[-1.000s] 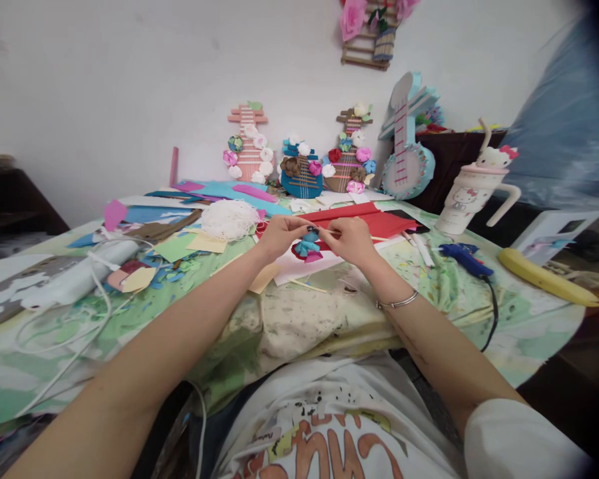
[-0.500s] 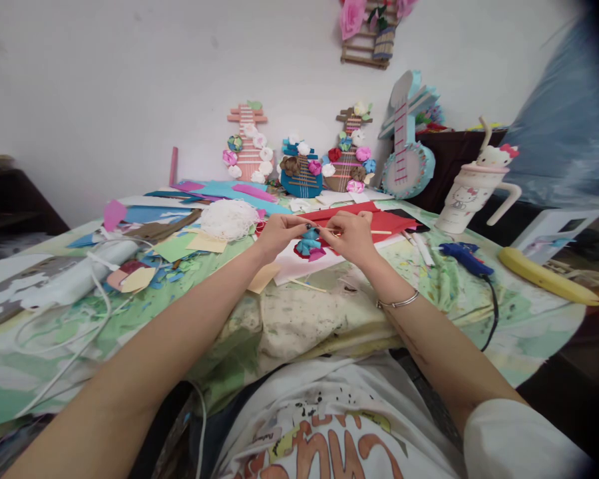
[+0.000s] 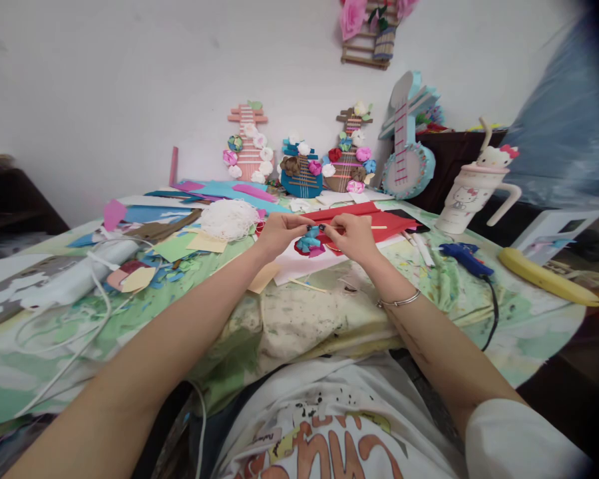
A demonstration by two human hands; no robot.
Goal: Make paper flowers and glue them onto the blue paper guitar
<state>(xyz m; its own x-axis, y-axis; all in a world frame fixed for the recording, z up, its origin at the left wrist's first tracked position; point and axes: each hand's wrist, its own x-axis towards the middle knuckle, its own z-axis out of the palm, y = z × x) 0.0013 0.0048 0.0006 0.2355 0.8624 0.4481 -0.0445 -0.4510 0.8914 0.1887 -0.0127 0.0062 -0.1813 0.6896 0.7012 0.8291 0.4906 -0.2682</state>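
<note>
My left hand pinches the left upper edge of a small crumpled blue paper flower, thumb and index finger together. From the other side my right hand is closed, thumb and fingertips at the flower's right upper edge. A thin pale stick juts out to the right from behind my right hand; whether its fingers grip it is hidden. Dark red and magenta paper shows around the flower's lower edge. Beneath the hands are a white sheet and folded red paper.
Left are a tangle of white string, paper scraps and a white power strip with its cord. A blue glue gun, a banana-shaped yellow thing and a handled tumbler stand right. Flower-covered paper instruments line the wall.
My right hand's fingers have shifted slightly, thumb closer against the flower's upper edge. The stick has moved a little and shows less. My left hand stays nearly where it was.
</note>
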